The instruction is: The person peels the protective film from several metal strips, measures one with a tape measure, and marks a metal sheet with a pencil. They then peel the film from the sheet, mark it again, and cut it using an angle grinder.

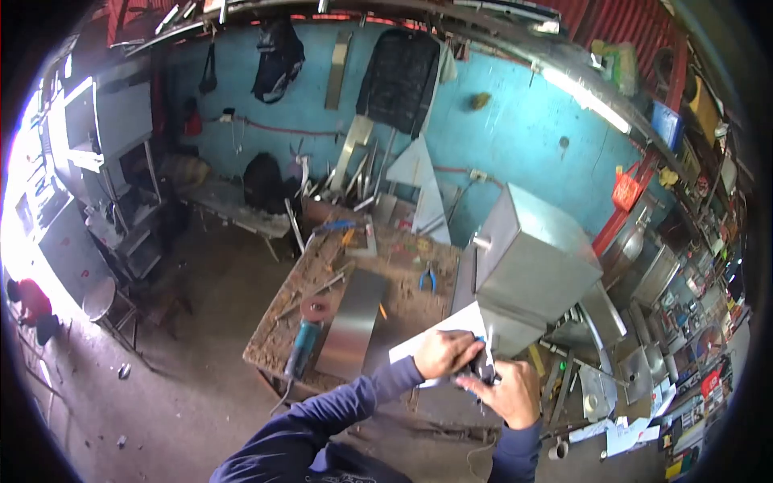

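My left hand (443,354) and my right hand (517,393) meet over the right front of the workbench. Both have their fingers closed around a small dark object (483,369) with a bit of blue on it; its kind is too hidden to tell. Under my left hand lies a white sheet (409,351), partly covered. A box of bare sheet metal (535,258) stands just beyond my hands. Left of them, a flat metal plate (351,322) lies on the bench beside a teal angle grinder (303,348).
The worn wooden workbench (278,326) also bears blue-handled pliers (427,278) and an orange marker-like stick (382,311). Metal offcuts (636,374) and tools crowd the right side. A bench seat (233,211) stands by the blue wall. A person (34,304) is at far left.
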`<state>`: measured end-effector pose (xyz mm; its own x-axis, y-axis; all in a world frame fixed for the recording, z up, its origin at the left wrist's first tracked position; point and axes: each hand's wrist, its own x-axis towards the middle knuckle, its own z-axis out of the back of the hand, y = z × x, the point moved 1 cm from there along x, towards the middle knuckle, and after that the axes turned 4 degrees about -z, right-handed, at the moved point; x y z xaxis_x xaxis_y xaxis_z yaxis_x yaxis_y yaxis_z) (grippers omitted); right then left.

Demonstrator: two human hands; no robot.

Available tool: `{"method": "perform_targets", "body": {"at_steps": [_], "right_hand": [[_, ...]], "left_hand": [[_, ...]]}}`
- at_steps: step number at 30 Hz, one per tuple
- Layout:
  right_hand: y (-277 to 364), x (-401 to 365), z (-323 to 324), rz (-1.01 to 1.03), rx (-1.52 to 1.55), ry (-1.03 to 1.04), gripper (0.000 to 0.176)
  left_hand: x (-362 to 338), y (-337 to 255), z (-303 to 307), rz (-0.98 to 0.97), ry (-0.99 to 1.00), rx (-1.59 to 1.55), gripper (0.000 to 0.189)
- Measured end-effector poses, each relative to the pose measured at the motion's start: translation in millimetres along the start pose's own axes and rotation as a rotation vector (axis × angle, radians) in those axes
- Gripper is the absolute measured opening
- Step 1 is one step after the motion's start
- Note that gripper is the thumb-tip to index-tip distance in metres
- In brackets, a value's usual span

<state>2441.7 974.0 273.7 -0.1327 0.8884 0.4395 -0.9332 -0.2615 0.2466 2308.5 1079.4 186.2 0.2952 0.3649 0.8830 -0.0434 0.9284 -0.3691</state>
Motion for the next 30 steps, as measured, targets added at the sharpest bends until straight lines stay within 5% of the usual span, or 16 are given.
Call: {"method": "perform_targets", "body": {"at_steps": [5,8,12,13,18,20,22,25,26,27,28,30], "right_hand": [[-11,9,-10,-0.092,0.041,0.046,0.055],[-28,7,-16,-0.093,-0.011,0.026,0.051],[-63,-11,-26,-0.100,0.105,-0.048,0.042],[-76,-15,-29,-0.079,0.063,-0.033,0.038],[-72,-28,-20,-0.132,0.163,-0.053,0.038],[-102,-56,-19,-0.156,0.183,-0.042,0.039],[-127,-96,-17,-0.142,-0.104,-0.014,0.025],[-90,-102,47,-0.336,0.149,-0.093,0.024],[-98,-109,61,-0.380,0.107,-0.108,0.024],[-94,-115,69,-0.391,0.207,-0.298,0.025],[-92,-116,75,-0.396,0.313,-0.485,0.026],[-89,-107,81,-0.436,0.668,-0.652,0.026]], "left_hand": [[1,8,-14,-0.016,-0.045,-0.067,0.027],[-9,27,6,-0.217,-0.125,0.136,0.016],[-118,117,43,0.188,-0.209,0.311,0.013],[-150,124,52,0.344,-0.093,0.421,0.018],[-275,159,96,0.674,-0.138,0.726,0.036],[-274,148,134,0.973,-0.228,0.833,0.040],[-276,156,153,0.992,-0.277,0.961,0.044],[-254,164,164,1.112,-0.138,0.767,0.040],[-214,137,164,1.081,-0.149,0.663,0.037],[-198,141,161,0.736,-0.262,0.619,0.042],[-153,114,158,0.711,-0.286,0.661,0.048],[-48,28,166,0.350,-0.214,0.462,0.061]]}}
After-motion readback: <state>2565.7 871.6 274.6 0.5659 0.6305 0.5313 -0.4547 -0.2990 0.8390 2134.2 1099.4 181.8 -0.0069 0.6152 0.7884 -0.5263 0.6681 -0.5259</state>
